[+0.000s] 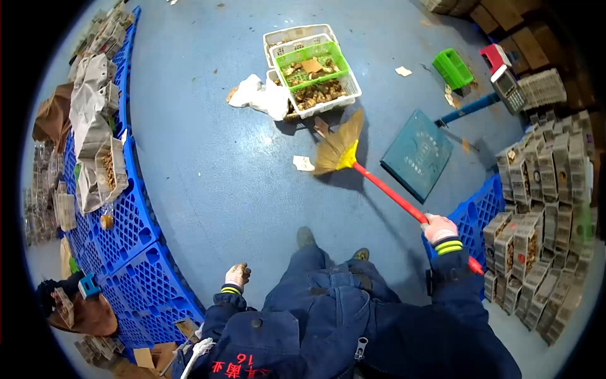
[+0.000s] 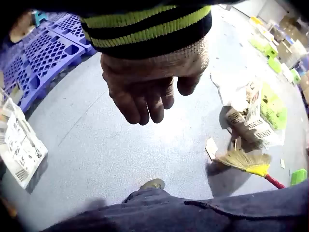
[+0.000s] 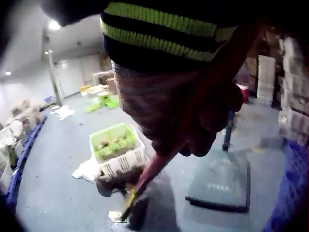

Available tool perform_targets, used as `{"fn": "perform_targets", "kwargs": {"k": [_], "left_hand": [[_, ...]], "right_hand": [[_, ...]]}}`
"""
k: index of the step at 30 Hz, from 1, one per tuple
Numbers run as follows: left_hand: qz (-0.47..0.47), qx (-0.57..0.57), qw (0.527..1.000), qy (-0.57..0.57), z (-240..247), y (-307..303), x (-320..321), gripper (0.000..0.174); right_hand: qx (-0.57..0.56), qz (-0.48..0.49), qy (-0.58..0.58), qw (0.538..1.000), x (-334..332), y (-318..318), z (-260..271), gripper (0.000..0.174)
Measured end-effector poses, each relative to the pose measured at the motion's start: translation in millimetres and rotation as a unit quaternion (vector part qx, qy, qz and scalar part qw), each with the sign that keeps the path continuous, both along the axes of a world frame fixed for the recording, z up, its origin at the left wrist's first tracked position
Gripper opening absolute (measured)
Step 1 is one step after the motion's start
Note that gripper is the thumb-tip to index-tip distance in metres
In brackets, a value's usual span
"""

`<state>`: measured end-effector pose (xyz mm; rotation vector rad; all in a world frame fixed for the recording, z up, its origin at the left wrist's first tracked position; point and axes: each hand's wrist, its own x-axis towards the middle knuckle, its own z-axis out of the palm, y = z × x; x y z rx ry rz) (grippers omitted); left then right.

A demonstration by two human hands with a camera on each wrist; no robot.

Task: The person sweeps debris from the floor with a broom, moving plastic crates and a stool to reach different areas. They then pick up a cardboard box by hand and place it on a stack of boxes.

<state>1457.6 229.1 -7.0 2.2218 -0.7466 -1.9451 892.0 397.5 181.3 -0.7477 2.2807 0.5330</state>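
Note:
My gloved right hand (image 1: 440,228) grips the red handle of a broom (image 1: 388,191) near its upper end. The broom's fan of straw bristles, with a yellow collar, meets the blue floor just below the stacked baskets. In the right wrist view the fingers of the right hand (image 3: 159,106) wrap round the handle. A scrap of white paper (image 1: 303,163) lies beside the bristles. My left hand (image 1: 237,276) hangs at my side, holding nothing. The left wrist view shows its fingers (image 2: 155,108) pointing down, loosely bent above the floor.
Ahead stand white baskets (image 1: 355,88) with a green basket (image 1: 344,63) on top, brown pieces inside, and a white bag (image 1: 262,96) alongside. A platform scale (image 1: 416,155) and another green basket (image 1: 452,68) are to the right. Blue pallets (image 1: 136,215) and stacked packs (image 1: 530,240) flank the floor.

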Motion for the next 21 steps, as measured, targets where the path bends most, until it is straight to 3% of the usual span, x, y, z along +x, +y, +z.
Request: {"fn": "perform_targets", "kwargs": {"k": [2, 5, 6, 8, 11, 12, 13, 15, 16, 19, 20, 21], "left_hand": [[0.006, 0.022, 0.999, -0.026, -4, 2, -5, 0.027], [0.014, 0.062, 0.998, -0.030, -11, 6, -20, 0.036], [0.029, 0.067, 0.996, -0.042, -12, 7, -31, 0.032], [0.053, 0.069, 0.995, -0.047, 6, 1, -66, 0.026], [0.081, 0.009, 0.997, -0.018, -10, -1, -90, 0.029], [0.113, 0.024, 0.993, 0.011, -8, -8, -105, 0.021], [0.121, -0.005, 0.989, 0.080, -9, -7, -110, 0.017], [0.163, -0.027, 0.986, 0.003, 13, -4, -152, 0.018], [0.158, -0.021, 0.985, 0.062, 1, 4, -149, 0.020], [0.142, -0.029, 0.987, -0.076, 37, 14, -232, 0.024], [0.121, -0.017, 0.991, -0.052, 30, 20, -237, 0.025], [0.145, 0.100, 0.983, 0.042, -6, 21, -219, 0.024]], "right_hand": [[0.017, 0.060, 0.003, 0.998, -5, -12, 47, 0.032], [0.039, 0.173, -0.018, 0.984, -19, -27, 73, 0.034], [0.053, 0.178, -0.056, 0.981, -23, -47, 76, 0.034], [-0.023, 0.233, -0.083, 0.969, -37, -75, 43, 0.032], [-0.086, 0.299, -0.140, 0.940, -58, -134, -58, 0.030], [0.010, 0.282, -0.152, 0.947, -59, -170, -85, 0.035], [-0.015, 0.291, -0.177, 0.940, -70, -182, -129, 0.038], [0.070, 0.288, -0.192, 0.936, -97, -211, -171, 0.038], [0.060, 0.267, -0.200, 0.941, -122, -215, -177, 0.037], [0.059, 0.208, -0.165, 0.962, -218, -206, -163, 0.034], [0.083, 0.185, -0.136, 0.970, -254, -203, -147, 0.035], [0.102, 0.191, -0.121, 0.969, -301, -191, -150, 0.036]]}}
